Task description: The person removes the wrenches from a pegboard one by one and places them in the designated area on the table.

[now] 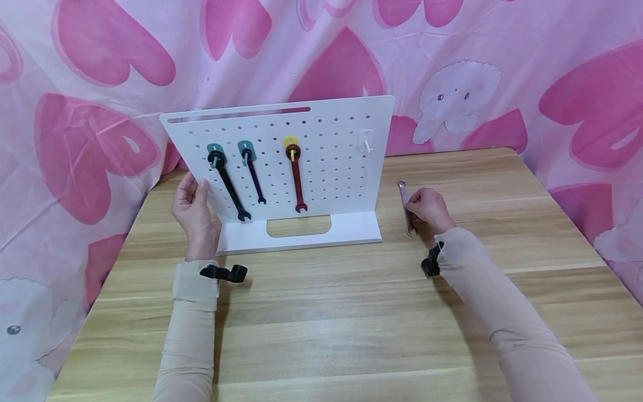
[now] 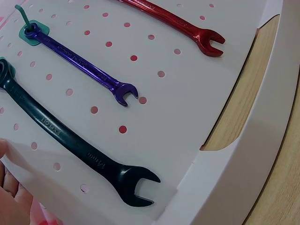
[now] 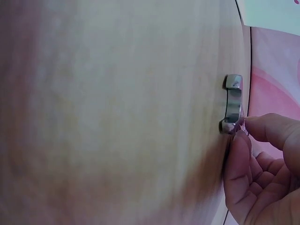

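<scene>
A white pegboard (image 1: 331, 139) stands upright on the wooden table (image 1: 321, 312). Three wrenches hang on it from hooks: black (image 1: 228, 187), purple (image 1: 253, 176) and red (image 1: 296, 178). A pale hook (image 1: 366, 142) at the right carries nothing. My left hand (image 1: 193, 195) holds the board's left edge. In the left wrist view its fingers (image 2: 9, 180) lie beside the black wrench (image 2: 70, 145), below the purple (image 2: 84, 65) and red (image 2: 178, 23) ones. My right hand (image 1: 419, 207) grips a silver wrench (image 1: 403, 195) lying on the table right of the board. Its open end (image 3: 232, 103) shows at the fingertips (image 3: 262, 136).
A pink cloth with hearts (image 1: 452, 72) hangs behind the table and drapes down both sides. The pegboard's flat white base (image 1: 351, 229) reaches toward me. Bare wood lies in front of the board and on its right.
</scene>
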Demonstrator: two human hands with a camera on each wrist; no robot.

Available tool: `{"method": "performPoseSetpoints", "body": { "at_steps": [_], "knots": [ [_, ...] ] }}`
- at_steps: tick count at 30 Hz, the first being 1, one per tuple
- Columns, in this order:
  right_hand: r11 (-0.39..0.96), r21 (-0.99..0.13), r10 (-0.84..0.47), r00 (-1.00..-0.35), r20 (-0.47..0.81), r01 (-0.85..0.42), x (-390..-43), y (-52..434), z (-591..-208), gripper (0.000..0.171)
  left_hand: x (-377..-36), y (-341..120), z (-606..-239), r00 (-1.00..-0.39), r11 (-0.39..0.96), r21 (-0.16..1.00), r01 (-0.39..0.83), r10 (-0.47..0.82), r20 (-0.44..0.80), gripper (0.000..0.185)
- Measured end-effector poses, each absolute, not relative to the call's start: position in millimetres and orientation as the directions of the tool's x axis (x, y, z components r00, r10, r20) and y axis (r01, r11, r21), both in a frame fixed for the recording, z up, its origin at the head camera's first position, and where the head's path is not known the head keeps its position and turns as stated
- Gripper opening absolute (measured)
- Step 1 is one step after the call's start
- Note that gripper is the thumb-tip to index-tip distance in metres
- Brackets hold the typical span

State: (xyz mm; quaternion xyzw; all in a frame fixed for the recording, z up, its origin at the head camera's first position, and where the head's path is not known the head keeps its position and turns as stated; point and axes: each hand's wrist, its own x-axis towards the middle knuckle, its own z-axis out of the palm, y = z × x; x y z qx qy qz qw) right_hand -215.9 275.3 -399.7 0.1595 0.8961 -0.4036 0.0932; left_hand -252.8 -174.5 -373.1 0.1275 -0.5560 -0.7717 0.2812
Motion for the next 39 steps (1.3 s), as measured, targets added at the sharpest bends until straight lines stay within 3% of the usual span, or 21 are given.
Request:
{"method": "performPoseSetpoints", "body": {
  "at_steps": [17, 23, 31, 34, 39],
  "knots": [
    [0.601, -0.721, 0.18, -0.937, -0.3, 0.346, -214.3, 279.1, -401.5, 0.022, -249.8, -178.0, -377.3, -0.813, -0.198, 0.939, 0.282, -0.569, 0.124, 0.028],
    [0.487, -0.809, 0.163, -0.944, -0.286, 0.329, -208.1, 284.2, -401.8, 0.03, -250.7, -178.3, -376.2, -0.814, -0.186, 0.945, 0.269, -0.568, 0.12, 0.029],
    [0.346, -0.922, 0.186, -0.976, -0.113, 0.173, -198.4, 275.6, -387.7, 0.037, -251.4, -178.8, -373.5, -0.823, -0.195, 0.947, 0.256, -0.559, 0.107, 0.03],
    [0.291, -0.948, 0.218, -0.974, -0.066, 0.13, -195.1, 264.2, -379.4, 0.034, -252.1, -178.6, -373.2, -0.826, -0.201, 0.947, 0.251, -0.555, 0.102, 0.03],
    [0.038, -0.999, 0.257, -0.966, -0.02, 0.031, -190.2, 239.2, -368.6, 0.017, -252.9, -177.8, -373.2, -0.829, -0.207, 0.946, 0.25, -0.551, 0.098, 0.03]
  ]
}}
